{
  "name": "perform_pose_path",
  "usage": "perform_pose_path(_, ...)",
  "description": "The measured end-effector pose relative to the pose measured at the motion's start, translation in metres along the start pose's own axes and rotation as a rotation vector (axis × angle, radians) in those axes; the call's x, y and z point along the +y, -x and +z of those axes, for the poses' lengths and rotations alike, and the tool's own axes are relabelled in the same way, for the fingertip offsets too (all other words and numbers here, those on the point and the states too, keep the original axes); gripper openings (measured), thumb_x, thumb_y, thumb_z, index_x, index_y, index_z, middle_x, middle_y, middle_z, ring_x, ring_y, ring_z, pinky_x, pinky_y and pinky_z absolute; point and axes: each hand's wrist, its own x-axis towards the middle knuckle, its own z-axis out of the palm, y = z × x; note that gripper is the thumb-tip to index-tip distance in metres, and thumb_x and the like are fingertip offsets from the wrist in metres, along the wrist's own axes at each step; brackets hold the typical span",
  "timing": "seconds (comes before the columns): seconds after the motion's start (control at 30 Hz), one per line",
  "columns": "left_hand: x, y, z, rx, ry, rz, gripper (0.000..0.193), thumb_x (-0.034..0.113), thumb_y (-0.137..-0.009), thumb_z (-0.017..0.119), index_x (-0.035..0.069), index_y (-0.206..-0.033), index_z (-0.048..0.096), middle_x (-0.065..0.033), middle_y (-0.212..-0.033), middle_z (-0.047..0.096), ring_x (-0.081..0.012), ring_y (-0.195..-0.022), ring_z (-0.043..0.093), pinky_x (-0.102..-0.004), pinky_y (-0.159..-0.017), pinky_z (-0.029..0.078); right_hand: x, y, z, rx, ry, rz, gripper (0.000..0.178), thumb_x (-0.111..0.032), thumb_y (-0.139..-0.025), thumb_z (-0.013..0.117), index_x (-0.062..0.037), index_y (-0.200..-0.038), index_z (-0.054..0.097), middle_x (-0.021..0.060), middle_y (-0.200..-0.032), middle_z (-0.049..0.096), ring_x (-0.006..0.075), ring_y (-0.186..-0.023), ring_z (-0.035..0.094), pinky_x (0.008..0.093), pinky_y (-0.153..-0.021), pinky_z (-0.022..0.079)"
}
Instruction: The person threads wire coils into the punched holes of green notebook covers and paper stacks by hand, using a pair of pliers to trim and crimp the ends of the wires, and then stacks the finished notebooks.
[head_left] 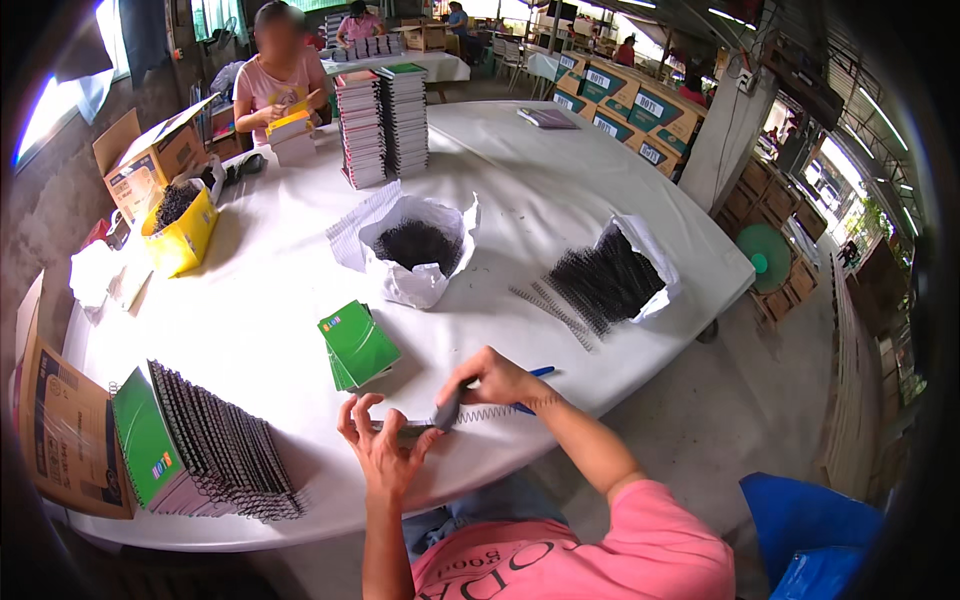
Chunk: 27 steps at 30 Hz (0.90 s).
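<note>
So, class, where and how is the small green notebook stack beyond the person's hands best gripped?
Probably come from the near side, pinching the green notebook stack across its opposite long edges: it lies flat on the table, and the top book sits skewed, so grip low to catch those beneath.

Dark grey tool [451, 405], tilted, thin dark coil [490, 412], extending rightward beside it

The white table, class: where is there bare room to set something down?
Free: the right stretch between the purple book and the spilling coil bag; the left patch between the yellow bin and near-left bound notebooks. Crowded: around the left hand and right hand, with a coil, a blue pen and the small green notebook pile close by.
</note>
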Motion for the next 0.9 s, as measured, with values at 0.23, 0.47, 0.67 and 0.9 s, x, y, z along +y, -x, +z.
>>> perform_pose_path(0.23, -0.009, -0.003, 0.0, -0.016, 0.025, 0.04, 0.049, 0.047, -0.059, 0.08, 0.007, -0.07, 0.055, -0.012, -0.116, 0.045, -0.0369, -0.116, 0.034, -0.0506, -0.096, 0.031, -0.016, -0.007, -0.001, -0.06, 0.019, -0.085, 0.035, 0.012, -0.06, 0.062, -0.0062, -0.088, 0.073, 0.0087, -0.087, 0.071, 0.0172, -0.083, 0.067, 0.0288, -0.078, 0.051)
perform_pose_path(0.47, -0.015, -0.001, -0.001, -0.033, 0.099, -0.027, 0.057, 0.051, -0.051, 0.082, 0.006, -0.074, 0.056, -0.016, -0.123, 0.041, -0.0369, -0.114, 0.037, -0.0475, -0.092, 0.035, -0.023, -0.011, 0.011, -0.051, -0.195, -0.316, 0.026, 0.002, -0.064, 0.067, -0.0054, -0.089, 0.071, 0.0105, -0.077, 0.068, 0.0161, -0.069, 0.065, 0.0276, -0.067, 0.051)
perform_pose_path(0.67, -0.031, 0.001, -0.001, 0.041, 0.334, -0.19, 0.063, 0.049, -0.045, 0.086, 0.006, -0.076, 0.052, -0.0176, -0.124, 0.034, -0.0339, -0.112, 0.037, -0.0447, -0.087, 0.038, -0.016, -0.019, 0.021, 0.061, -0.28, -0.174, 0.021, -0.005, -0.067, 0.071, -0.0055, -0.087, 0.071, 0.0128, -0.072, 0.067, 0.0074, -0.066, 0.062, 0.0242, -0.063, 0.049)
perform_pose_path(0.9, -0.028, 0.0, 0.004, 0.091, 0.419, -0.184, 0.082, 0.051, -0.046, 0.085, 0.003, -0.098, 0.043, -0.0116, -0.108, 0.038, -0.0283, -0.104, 0.04, -0.0418, -0.083, 0.038, -0.031, -0.036, 0.027, -0.109, -0.093, -0.21, 0.031, 0.008, -0.061, 0.065, -0.0087, -0.086, 0.073, 0.0094, -0.077, 0.068, 0.0189, -0.069, 0.065, 0.028, -0.067, 0.05)
